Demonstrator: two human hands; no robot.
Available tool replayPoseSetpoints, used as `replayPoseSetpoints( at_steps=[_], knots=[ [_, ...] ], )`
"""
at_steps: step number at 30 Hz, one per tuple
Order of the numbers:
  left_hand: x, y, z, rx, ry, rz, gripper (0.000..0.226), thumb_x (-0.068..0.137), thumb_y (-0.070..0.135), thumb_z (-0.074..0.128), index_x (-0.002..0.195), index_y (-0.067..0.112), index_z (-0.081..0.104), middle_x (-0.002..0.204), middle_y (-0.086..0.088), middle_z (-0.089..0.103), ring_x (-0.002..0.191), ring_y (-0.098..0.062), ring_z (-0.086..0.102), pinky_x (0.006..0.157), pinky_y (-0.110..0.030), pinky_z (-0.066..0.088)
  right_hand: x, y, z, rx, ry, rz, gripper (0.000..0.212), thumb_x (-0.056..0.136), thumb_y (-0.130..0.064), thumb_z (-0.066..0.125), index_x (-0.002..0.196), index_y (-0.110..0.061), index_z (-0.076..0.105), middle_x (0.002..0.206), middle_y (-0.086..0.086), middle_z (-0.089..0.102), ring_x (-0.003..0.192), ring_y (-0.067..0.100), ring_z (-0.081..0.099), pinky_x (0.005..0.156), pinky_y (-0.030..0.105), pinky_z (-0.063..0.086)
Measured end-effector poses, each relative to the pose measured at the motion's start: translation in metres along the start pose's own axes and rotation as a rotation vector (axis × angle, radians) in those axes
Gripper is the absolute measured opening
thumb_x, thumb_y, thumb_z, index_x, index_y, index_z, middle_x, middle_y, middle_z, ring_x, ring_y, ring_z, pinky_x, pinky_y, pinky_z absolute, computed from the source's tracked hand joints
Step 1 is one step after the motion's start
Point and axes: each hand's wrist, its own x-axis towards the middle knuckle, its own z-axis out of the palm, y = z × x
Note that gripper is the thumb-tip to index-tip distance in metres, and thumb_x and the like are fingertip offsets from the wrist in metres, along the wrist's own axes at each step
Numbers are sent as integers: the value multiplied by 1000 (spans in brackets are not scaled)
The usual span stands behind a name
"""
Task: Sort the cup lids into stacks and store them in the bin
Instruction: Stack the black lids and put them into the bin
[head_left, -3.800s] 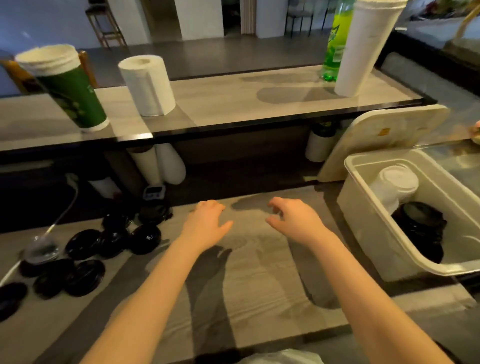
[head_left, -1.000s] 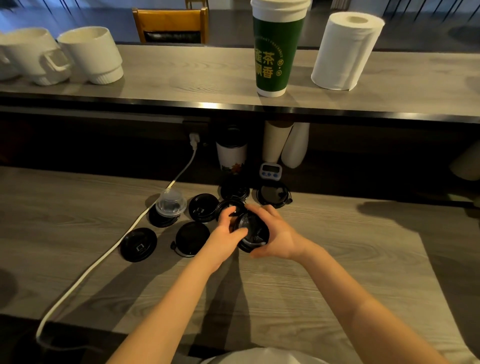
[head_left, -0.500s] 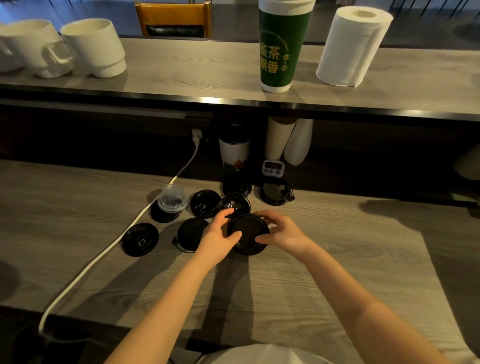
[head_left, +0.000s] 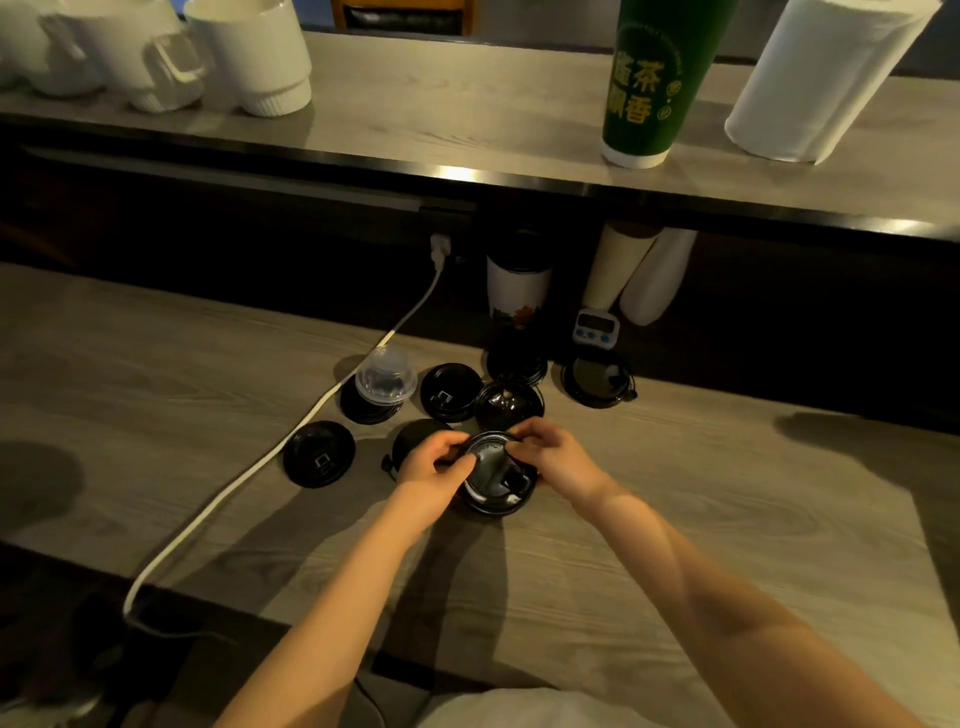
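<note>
I've got one black lid (head_left: 497, 480) pinched between both hands just above the worktop (head_left: 727, 530): my left hand (head_left: 434, 467) is curled onto its near-left rim and my right hand (head_left: 550, 457) nips the far-right rim. Gripping it from two sides lets me turn and square it, so I'd judge I'm lining it up to nest with another of the same kind. It seems to be hollow side up, with a pale sheen inside, though the light is too dim to be sure.

The loose lids (head_left: 319, 453) lie flat in a cluster just beyond my fingers, near enough to pick up without leaning. One is half hidden under my left hand, and a clear domed lid (head_left: 385, 376) sits on top of another black one. None of them is stacked yet, and the bin is out of sight, so most of the sorting is ahead of me.

A white cable (head_left: 260, 467) crosses the grey wood-grain worktop beside the cluster and runs off the near edge — it could snag. At the back stand a small timer (head_left: 597, 326) and a lidded cup (head_left: 519, 283). On the upper shelf (head_left: 415, 109) are white mugs (head_left: 249, 57), a tall green cup (head_left: 657, 83) and a paper roll (head_left: 821, 78) — the room is dim, with long shadows
</note>
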Motion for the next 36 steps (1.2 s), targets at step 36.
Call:
replayPoseSetpoints(
  at_steps=[36],
  knots=[
    [10, -49, -80, 781, 196, -22, 72, 83, 33, 64, 144, 19, 29, 152, -2, 22, 137, -33, 20, 108, -42, 32, -11, 1, 23, 343, 20, 134, 15, 87, -6, 60, 100, -14, 59, 110, 9, 66, 105, 24, 62, 95, 43, 50]
  ],
)
